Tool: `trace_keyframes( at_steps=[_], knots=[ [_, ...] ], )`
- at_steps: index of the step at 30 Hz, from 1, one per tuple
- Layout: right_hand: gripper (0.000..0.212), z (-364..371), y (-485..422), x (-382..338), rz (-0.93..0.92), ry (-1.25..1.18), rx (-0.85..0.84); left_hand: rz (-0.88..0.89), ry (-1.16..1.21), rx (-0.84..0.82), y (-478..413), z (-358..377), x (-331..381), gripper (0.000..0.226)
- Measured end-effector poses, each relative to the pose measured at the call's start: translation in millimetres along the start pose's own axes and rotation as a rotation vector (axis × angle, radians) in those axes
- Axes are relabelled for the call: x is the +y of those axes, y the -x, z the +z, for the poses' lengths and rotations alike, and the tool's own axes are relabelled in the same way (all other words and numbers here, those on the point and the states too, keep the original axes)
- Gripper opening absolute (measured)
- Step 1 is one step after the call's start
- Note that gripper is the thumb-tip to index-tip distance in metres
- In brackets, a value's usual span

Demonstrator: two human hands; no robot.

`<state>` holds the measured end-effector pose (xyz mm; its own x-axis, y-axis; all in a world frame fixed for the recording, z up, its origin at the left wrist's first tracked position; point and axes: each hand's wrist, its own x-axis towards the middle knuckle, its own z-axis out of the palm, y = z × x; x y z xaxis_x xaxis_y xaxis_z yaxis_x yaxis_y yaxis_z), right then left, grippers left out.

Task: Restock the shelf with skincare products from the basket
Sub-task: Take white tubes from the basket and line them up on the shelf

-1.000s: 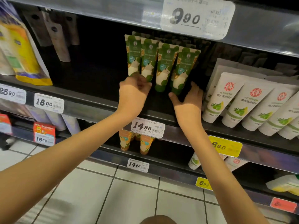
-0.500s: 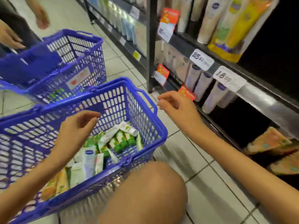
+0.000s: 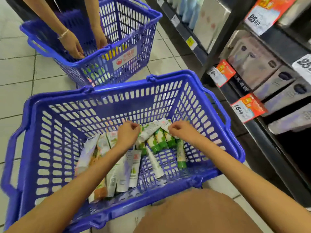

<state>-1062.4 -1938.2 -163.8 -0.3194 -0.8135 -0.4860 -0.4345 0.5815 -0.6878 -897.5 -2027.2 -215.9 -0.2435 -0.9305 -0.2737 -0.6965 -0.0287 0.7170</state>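
Left grip (image 3: 128, 132) and right grip (image 3: 181, 130) curl over green-and-white skincare tubes (image 3: 159, 140) lying in the blue plastic mesh basket (image 3: 75, 115), likely choosing stock (clamped or not, I cannot tell).

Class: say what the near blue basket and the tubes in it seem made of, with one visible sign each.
Near blue basket: probably moulded plastic, slightly glossy; uniform colour, slotted lattice walls. Tubes: likely soft printed plastic, smooth; flattened sealed ends.

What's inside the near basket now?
The near basket holds a loose pile of skincare tubes: green-and-white ones beside the right hand, pale ones by the left hand. Anything under the hands and forearms is hidden.
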Motion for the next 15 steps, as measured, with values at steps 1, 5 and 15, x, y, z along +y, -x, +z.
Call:
trace_keyframes(
  at_steps=[1,5,15],
  knots=[
    [0.032,2.6,-7.3,1.1,0.012,0.045,-0.008,-0.003,-0.075,-0.044,-8.0,14.0,0.6,0.018],
    [0.033,6.7,-30.2,10.1,0.081,0.139,0.046,0.002,-0.322,-0.223,-38.4,53.2,-2.4,0.043],
    [0.023,10.5,-72.5,24.7,0.182,0.331,0.033,0.197,-0.509,-0.316,-58.3,83.6,-21.4,0.048]
  ],
)
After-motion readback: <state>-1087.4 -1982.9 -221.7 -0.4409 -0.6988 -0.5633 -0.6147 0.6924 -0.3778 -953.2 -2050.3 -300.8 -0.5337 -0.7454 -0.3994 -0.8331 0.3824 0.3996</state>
